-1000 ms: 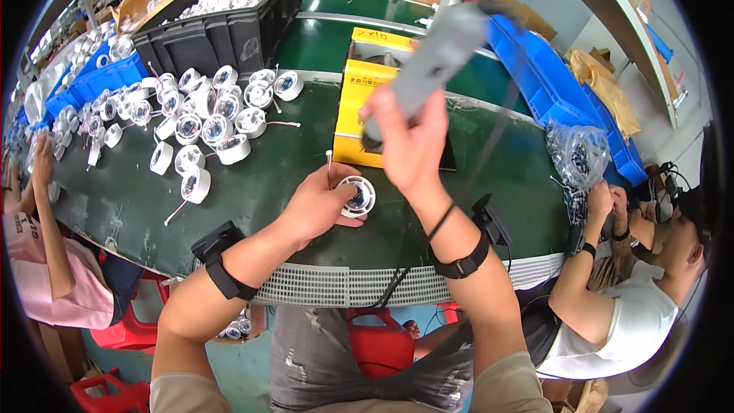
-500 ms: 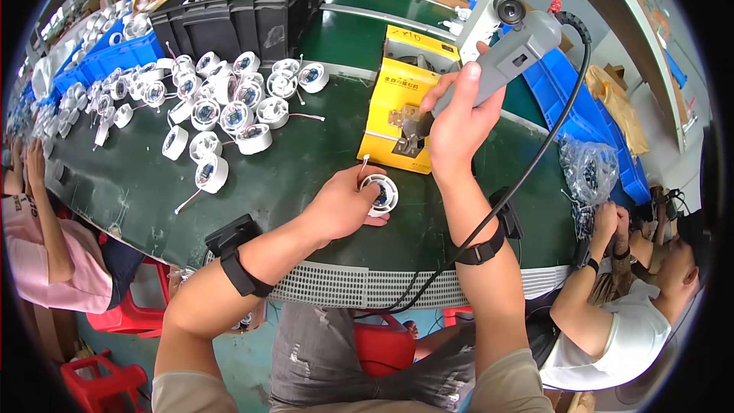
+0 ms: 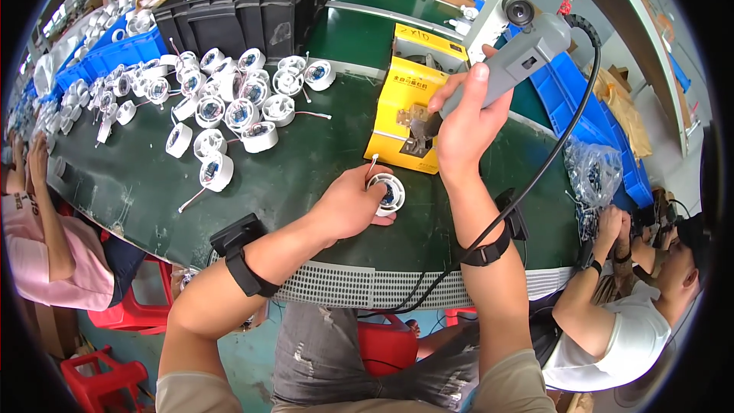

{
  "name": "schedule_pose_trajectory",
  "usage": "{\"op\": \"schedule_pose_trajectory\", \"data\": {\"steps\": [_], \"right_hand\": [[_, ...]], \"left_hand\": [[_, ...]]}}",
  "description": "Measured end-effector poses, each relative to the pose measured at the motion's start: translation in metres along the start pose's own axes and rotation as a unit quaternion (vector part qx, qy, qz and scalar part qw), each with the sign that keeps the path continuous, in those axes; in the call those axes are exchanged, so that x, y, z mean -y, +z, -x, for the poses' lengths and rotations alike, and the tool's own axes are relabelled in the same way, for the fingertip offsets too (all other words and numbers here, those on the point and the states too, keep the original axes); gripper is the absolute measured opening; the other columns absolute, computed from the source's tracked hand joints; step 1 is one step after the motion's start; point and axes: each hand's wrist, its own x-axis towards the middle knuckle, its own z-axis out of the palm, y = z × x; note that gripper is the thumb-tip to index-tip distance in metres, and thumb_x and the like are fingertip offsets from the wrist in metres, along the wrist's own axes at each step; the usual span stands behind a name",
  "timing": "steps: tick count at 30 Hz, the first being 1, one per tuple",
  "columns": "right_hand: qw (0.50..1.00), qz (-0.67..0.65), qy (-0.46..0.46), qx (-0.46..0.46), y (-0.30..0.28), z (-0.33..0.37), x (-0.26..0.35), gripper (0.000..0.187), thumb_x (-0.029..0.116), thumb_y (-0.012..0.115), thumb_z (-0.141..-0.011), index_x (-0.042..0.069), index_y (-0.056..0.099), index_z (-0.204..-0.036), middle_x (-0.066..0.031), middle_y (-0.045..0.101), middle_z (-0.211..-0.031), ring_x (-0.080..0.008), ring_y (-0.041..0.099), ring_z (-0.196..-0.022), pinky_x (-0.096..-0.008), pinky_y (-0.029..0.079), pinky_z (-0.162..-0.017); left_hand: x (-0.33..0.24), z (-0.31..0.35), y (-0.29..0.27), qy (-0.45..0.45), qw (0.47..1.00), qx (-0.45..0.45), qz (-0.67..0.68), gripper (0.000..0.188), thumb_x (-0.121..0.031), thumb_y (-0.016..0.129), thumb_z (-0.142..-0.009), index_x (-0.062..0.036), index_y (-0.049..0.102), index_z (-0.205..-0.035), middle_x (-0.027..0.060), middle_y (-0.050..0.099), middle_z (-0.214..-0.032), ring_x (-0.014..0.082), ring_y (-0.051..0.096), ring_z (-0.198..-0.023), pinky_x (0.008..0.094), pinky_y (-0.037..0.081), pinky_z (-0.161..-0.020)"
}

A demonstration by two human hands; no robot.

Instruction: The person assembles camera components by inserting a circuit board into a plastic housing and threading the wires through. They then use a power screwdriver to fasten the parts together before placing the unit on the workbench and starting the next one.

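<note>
My left hand (image 3: 348, 204) grips a round white plastic housing (image 3: 396, 194) just above the bench, thumb over its inside. A small circuit board sits within the ring, and a short wire with a white plug sticks up from it. My right hand (image 3: 465, 131) is wrapped round a grey electric screwdriver (image 3: 518, 60), held at a slant with its lower end toward the metal front of a yellow screw feeder (image 3: 391, 111). My hand and the feeder hide the tip, so contact cannot be told. A black cable (image 3: 569, 126) runs from the screwdriver's top.
Left on the green bench (image 3: 145, 176) lie several similar white housings (image 3: 216, 172) with wires. Behind them stands a black crate (image 3: 229, 27) of small white parts. Blue trays (image 3: 577, 99) and a clear plastic bag (image 3: 592, 168) are at right. Co-workers sit on both sides.
The whole view has shifted slightly. Both hands keep their holds on the housing and the screwdriver, with no clear movement relative to the feeder.
</note>
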Motion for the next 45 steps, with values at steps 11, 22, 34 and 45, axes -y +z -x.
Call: {"op": "schedule_pose_trajectory", "data": {"steps": [11,22,34,45], "right_hand": [[0.994,-0.076,0.075,0.030,-0.010,0.020,0.012,0.037,0.031,0.041,-0.101,0.000,0.040,-0.121,-0.0062,0.048,-0.060,-0.0139,0.048,-0.047,-0.0280,0.042,-0.046],[0.981,-0.133,0.121,0.073,-0.006,0.056,0.021,0.040,0.035,0.040,-0.101,0.004,0.038,-0.126,-0.0064,0.050,-0.062,-0.0131,0.048,-0.046,-0.0264,0.043,-0.045],[0.980,-0.136,0.112,0.093,-0.006,0.060,0.016,0.042,0.037,0.040,-0.100,0.003,0.037,-0.126,-0.0068,0.049,-0.062,-0.0134,0.049,-0.047,-0.0270,0.044,-0.047],[0.978,-0.140,0.120,0.095,-0.006,0.061,0.018,0.043,0.038,0.040,-0.100,0.003,0.037,-0.125,-0.0074,0.050,-0.063,-0.0136,0.049,-0.047,-0.0270,0.044,-0.047]], "left_hand": [[0.000,-0.002,-0.002,0.000,1.000,-0.003,-0.002,0.030,-0.008,0.042,-0.099,0.0050,0.046,-0.126,0.0109,0.058,-0.107,0.0207,0.065,-0.088,0.0321,0.060,-0.078],[-0.003,0.002,0.001,0.018,1.000,-0.009,0.008,0.029,-0.009,0.039,-0.099,0.0055,0.049,-0.122,0.0128,0.060,-0.103,0.0193,0.066,-0.084,0.0302,0.059,-0.075],[-0.002,0.002,0.000,0.024,1.000,-0.006,-0.004,0.028,-0.009,0.038,-0.099,0.0055,0.051,-0.120,0.0130,0.060,-0.102,0.0190,0.066,-0.083,0.0303,0.058,-0.077],[-0.004,0.002,0.000,0.017,1.000,0.000,-0.013,0.029,-0.009,0.038,-0.099,0.0054,0.050,-0.121,0.0135,0.061,-0.103,0.0192,0.066,-0.083,0.0301,0.058,-0.077]]}}
